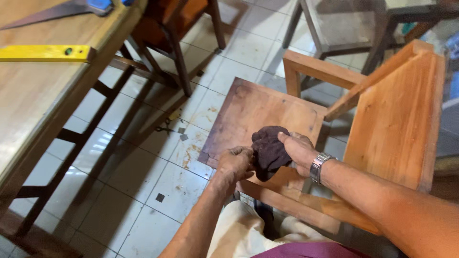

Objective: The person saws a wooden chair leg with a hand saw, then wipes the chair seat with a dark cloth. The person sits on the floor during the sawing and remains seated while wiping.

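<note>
A dark brown rag (268, 149) is bunched between both hands over the seat of a wooden chair (248, 112). My left hand (235, 162) grips the rag's left side with closed fingers. My right hand (299, 150), with a metal watch on its wrist, holds the rag from the right, thumb on top. The chair lies turned, its orange-brown back panel (397, 124) to the right and an armrest (320, 71) behind the seat. The seat surface looks darker and stained near the left edge.
A wooden table (33, 95) stands at the left with a yellow spirit level (45, 52) and a handsaw (57, 12) on it. More chairs (172, 28) stand at the back on a white tiled floor (143, 191) with stains.
</note>
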